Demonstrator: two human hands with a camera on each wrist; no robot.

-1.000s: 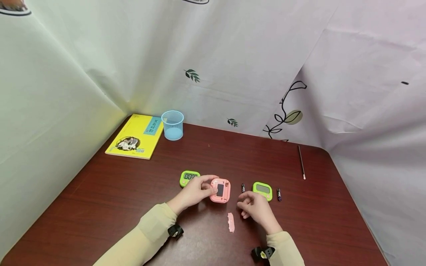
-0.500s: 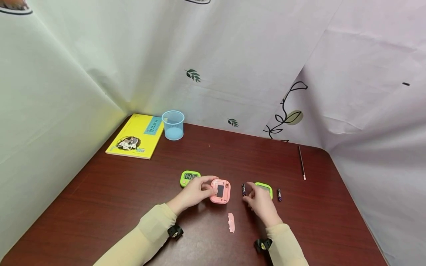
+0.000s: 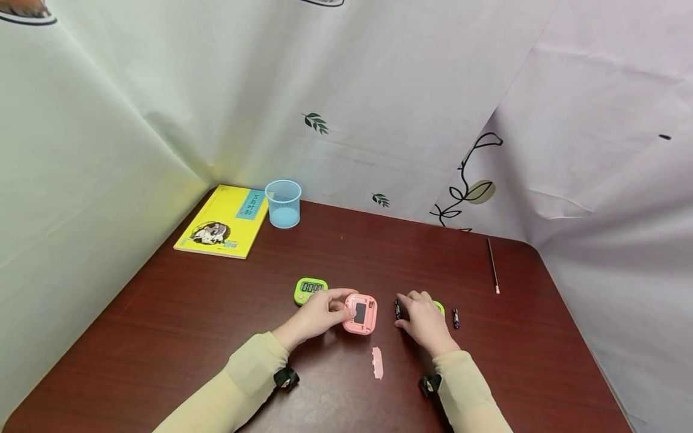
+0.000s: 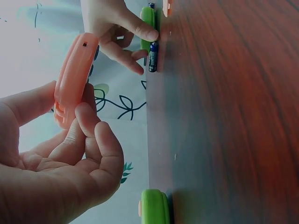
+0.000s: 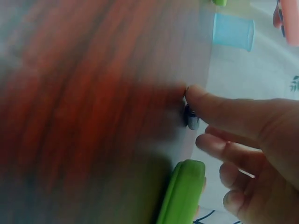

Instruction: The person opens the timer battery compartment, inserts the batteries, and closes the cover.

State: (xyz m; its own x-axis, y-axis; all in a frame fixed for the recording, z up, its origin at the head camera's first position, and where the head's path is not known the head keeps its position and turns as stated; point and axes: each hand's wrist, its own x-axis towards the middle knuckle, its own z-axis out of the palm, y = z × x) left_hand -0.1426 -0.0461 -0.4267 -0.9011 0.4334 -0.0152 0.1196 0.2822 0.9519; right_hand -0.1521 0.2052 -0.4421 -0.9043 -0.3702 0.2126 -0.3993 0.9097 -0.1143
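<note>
The person's hands are apart over a dark red-brown wooden table point(image 3: 373, 258). The left hand point(image 3: 316, 316) grips the near-square pink plastic timer point(image 3: 361, 328) between thumb and fingers, clear of the tabletop, its slotted back towards the person. At three o'clock from it, the right hand point(image 3: 425, 322) has thumb and forefinger at the two ends of a dark, slim cylindrical battery point(image 3: 397, 309) lying on the wood; I can't tell whether they pinch it. That hand mostly covers a lime-green plastic timer point(image 3: 441, 308), with a second dark battery point(image 3: 456, 318) beyond at three o'clock. From the pink timer, a narrow pink plastic strip point(image 3: 377, 363) lies at five o'clock, another lime-green timer point(image 3: 311, 290) near ten, a yellow paperback book point(image 3: 222, 222) farther out at ten, and a translucent blue cup point(image 3: 284, 204) at eleven.
</note>
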